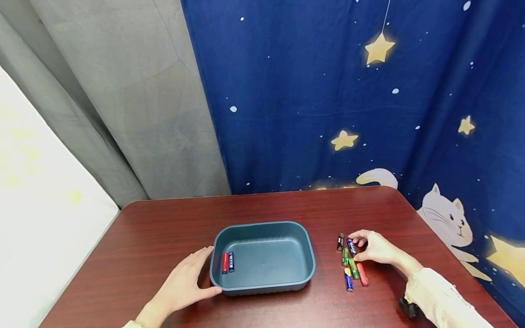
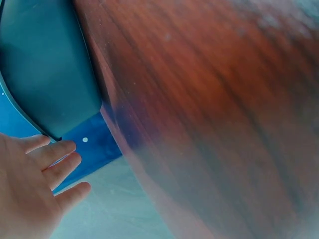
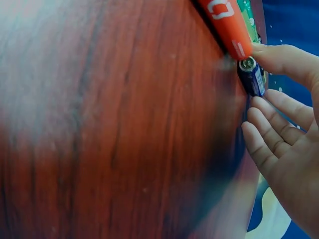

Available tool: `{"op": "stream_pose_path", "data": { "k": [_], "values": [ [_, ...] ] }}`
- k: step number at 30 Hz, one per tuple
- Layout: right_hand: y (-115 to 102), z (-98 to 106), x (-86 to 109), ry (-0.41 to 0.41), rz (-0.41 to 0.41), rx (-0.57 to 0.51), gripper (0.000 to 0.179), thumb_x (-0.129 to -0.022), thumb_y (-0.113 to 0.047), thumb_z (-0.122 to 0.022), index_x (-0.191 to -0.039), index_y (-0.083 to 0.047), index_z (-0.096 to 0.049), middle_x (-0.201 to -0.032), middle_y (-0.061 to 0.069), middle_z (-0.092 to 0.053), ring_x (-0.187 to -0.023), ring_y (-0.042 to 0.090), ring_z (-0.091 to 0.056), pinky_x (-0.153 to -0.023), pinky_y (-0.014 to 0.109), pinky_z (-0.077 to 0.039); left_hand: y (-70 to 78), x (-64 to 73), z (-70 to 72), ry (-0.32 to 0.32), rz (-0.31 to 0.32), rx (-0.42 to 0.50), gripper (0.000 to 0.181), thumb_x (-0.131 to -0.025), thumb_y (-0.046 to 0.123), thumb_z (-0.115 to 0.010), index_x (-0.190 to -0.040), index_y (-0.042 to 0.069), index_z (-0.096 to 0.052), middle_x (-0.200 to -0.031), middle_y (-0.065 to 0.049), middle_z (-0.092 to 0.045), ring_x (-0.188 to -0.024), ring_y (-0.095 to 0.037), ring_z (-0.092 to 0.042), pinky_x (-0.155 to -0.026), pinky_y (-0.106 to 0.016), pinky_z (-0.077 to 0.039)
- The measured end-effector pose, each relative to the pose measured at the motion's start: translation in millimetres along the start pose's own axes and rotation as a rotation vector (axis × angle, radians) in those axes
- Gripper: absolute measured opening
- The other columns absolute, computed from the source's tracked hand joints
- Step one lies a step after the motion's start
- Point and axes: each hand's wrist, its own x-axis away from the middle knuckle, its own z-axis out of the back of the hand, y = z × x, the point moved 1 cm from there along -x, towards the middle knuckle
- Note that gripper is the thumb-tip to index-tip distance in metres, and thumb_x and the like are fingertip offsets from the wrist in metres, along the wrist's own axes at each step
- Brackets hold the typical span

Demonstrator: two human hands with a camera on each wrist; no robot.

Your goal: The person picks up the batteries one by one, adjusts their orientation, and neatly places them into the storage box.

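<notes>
A dark teal rectangular bin stands mid-table, with a red battery and a blue battery side by side at its left. My left hand rests at the bin's left end, fingers fairly straight against its side and thumb at the near corner. On the right, my right hand reaches over a loose group of batteries. Its thumb and forefinger are spread along a dark blue battery, fingertips right at its two ends. Close to the thumb lies a red battery.
Around the right hand lie a black battery, two green batteries and a blue-and-yellow battery. A dark device sits under the right wrist. Curtains hang behind the brown table.
</notes>
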Motion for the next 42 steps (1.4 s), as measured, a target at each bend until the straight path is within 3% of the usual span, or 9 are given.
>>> {"op": "stream_pose_path", "data": {
  "k": [21, 33, 42],
  "values": [
    [-3, -3, -0.2, 0.042, 0.054, 0.105, 0.041, -0.06, -0.009, -0.079, -0.094, 0.002, -0.06, -0.078, 0.0, -0.055, -0.07, 0.009, -0.049, -0.061, 0.022, -0.045, -0.8, 1.0, -2.5, 0.018, -0.013, 0.001, 0.094, -0.064, 0.07, -0.062, -0.132, 0.007, -0.046, -0.128, -0.007, -0.052, -0.119, -0.026, -0.046, -0.097, -0.044, -0.039],
    [-16, 9, -3.4, 0.043, 0.022, 0.048, 0.042, -0.064, -0.012, -0.079, -0.099, 0.002, -0.059, -0.082, 0.002, -0.057, -0.072, 0.014, -0.051, -0.059, 0.022, -0.047, -0.6, 1.2, -1.8, 0.021, -0.011, 0.002, 0.095, -0.064, 0.07, -0.062, -0.133, 0.007, -0.045, -0.128, -0.007, -0.052, -0.119, -0.026, -0.047, -0.096, -0.045, -0.039],
    [-28, 14, -7.4, 0.042, 0.049, 0.016, 0.043, -0.064, -0.01, -0.078, -0.101, 0.002, -0.057, -0.081, 0.005, -0.057, -0.07, 0.016, -0.052, -0.054, 0.021, -0.046, -0.8, 0.6, -1.3, 0.008, -0.002, -0.004, 0.095, -0.064, 0.072, -0.06, -0.133, 0.007, -0.045, -0.129, -0.007, -0.051, -0.12, -0.026, -0.046, -0.097, -0.046, -0.039]
  ]
}}
